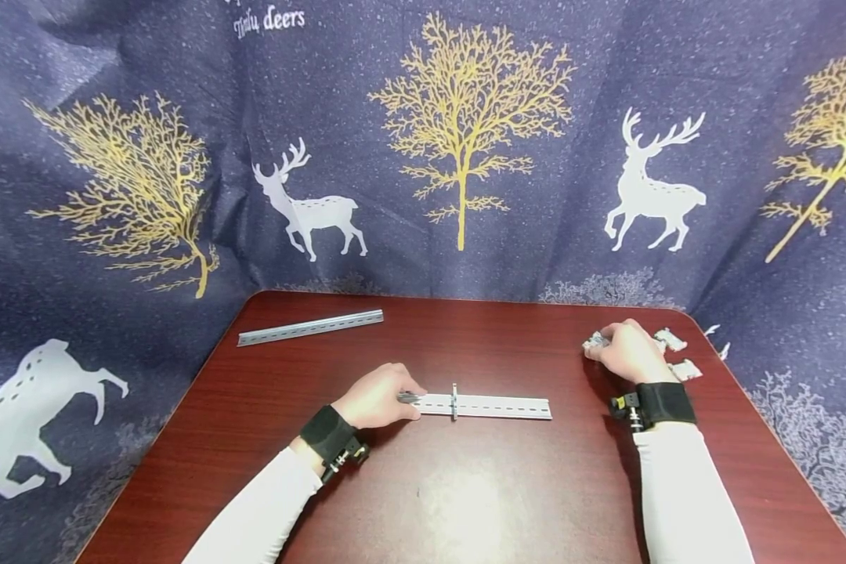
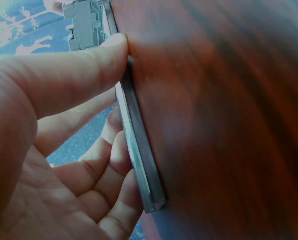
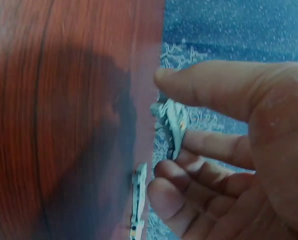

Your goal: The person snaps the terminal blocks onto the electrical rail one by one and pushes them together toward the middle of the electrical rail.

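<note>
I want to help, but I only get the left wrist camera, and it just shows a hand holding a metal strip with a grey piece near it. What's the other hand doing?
Observer: The right hand has its thumb and fingers around a small pale piece.
Operator: Ooh, are there any more little ones?
Observer: Yes, at least two more pale pieces lie on the table, just to the right of that hand.
Operator: And is there another long strip?
Observer: Yes, a second metal strip lies at the back left, farther away than the left hand.
</note>
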Motion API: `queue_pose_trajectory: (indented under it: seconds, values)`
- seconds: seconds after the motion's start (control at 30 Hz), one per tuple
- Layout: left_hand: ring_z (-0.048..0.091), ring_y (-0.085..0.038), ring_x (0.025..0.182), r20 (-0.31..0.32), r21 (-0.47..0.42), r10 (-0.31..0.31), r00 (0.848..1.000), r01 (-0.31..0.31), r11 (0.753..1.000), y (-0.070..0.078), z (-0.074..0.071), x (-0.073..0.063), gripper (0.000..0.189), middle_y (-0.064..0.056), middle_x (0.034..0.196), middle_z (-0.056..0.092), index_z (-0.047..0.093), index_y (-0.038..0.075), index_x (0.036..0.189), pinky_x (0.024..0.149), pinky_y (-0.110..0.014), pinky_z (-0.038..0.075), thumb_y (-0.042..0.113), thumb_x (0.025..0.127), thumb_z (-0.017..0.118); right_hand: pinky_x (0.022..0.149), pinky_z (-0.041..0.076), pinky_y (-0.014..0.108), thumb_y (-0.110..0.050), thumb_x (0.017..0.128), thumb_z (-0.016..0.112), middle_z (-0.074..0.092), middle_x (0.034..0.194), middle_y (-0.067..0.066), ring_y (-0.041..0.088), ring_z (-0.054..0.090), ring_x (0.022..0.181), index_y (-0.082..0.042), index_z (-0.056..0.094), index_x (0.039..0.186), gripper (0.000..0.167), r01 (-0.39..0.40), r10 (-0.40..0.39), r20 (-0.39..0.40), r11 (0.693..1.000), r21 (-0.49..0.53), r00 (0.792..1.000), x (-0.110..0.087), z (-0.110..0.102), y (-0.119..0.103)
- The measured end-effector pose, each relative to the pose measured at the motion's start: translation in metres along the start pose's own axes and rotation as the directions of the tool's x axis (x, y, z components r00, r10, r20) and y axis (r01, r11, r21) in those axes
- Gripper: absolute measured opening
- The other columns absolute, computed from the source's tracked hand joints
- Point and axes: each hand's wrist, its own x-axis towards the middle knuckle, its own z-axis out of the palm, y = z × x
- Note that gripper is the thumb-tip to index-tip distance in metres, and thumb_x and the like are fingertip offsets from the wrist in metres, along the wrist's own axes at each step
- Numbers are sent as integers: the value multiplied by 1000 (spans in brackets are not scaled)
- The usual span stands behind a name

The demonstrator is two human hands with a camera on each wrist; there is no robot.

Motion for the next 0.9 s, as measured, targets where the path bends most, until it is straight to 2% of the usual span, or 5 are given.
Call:
queue_pose_trajectory:
  seconds: [0.4, 0.77, 0.9]
  values:
    - [64, -18, 94, -3, -8, 0, 1000, 0, 1000, 0, 0, -1, 27, 3, 96, 74, 89, 15, 115, 82, -36, 52, 20, 88, 95, 89, 56, 59, -28, 96, 84, 64, 118, 23, 37, 70, 102, 10, 72, 131, 52, 165, -164, -48, 986, 25, 985, 5, 16, -34]
    - [63, -16, 94, 4, -16, 8, 1000, -8, 1000, -3, 1, -1, 28, 5, 96, 73, 89, 17, 116, 82, -35, 52, 21, 89, 94, 87, 56, 54, -27, 95, 87, 66, 118, 14, 32, 70, 102, 2, 75, 130, 48, 268, -264, -80, 963, 42, 961, 4, 29, -66]
    - [62, -15, 93, 12, -27, 3, 1000, -3, 1000, -4, 0, 0, 27, 6, 95, 71, 88, 18, 115, 82, -34, 51, 21, 89, 94, 89, 55, 52, -28, 94, 90, 67, 116, 12, 31, 69, 104, -1, 75, 130, 47, 298, -291, -80, 950, 90, 953, 4, 36, -72]
